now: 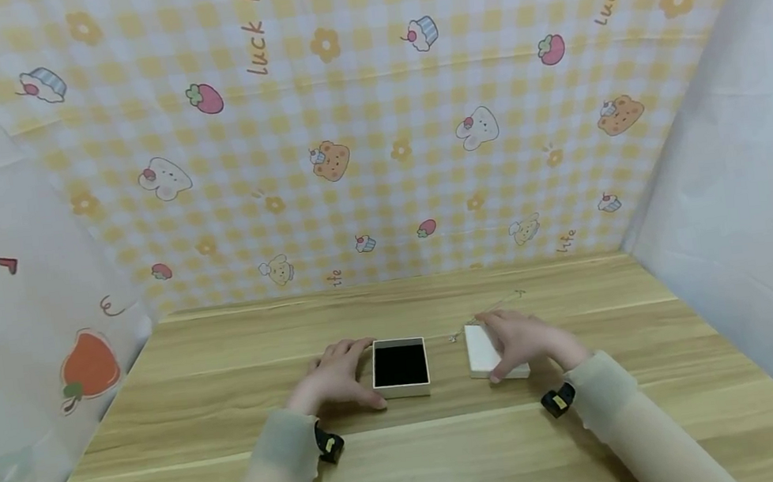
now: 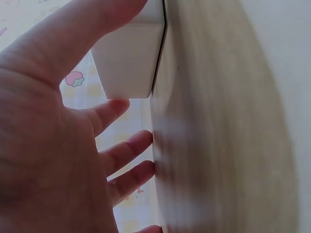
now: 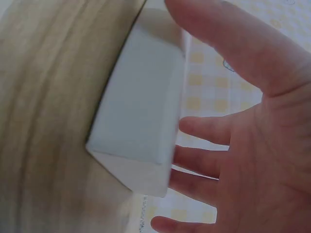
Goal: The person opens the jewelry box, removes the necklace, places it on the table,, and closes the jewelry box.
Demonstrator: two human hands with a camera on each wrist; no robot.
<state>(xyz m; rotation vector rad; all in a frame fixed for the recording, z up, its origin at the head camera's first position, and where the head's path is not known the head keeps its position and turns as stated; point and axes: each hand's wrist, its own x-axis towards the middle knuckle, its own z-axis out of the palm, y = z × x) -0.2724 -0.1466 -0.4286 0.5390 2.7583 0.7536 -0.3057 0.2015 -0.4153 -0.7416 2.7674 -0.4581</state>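
Observation:
A small square white box [image 1: 402,391] with a black inside stands on the table, its top uncovered. My left hand [image 1: 333,376] holds it at its left side, thumb by the near corner and index fingertip at the far corner; in the left wrist view the other fingers are spread clear of the box wall [image 2: 129,60]. To the right lies a white box lid [image 1: 481,351]. My right hand [image 1: 528,338] grips it from above, with the thumb at its near edge and the fingers behind its far edge. Behind the lid lies a thin silvery necklace with a small pendant [image 1: 452,338], partly hidden by the fingers.
Both hands work on a wood-grain table [image 1: 419,460]. A yellow checked cloth [image 1: 372,115] with cartoon prints hangs behind its back edge. White cloths hang along the left [image 1: 16,196] and right [image 1: 756,151] sides. Each wrist wears a small black camera.

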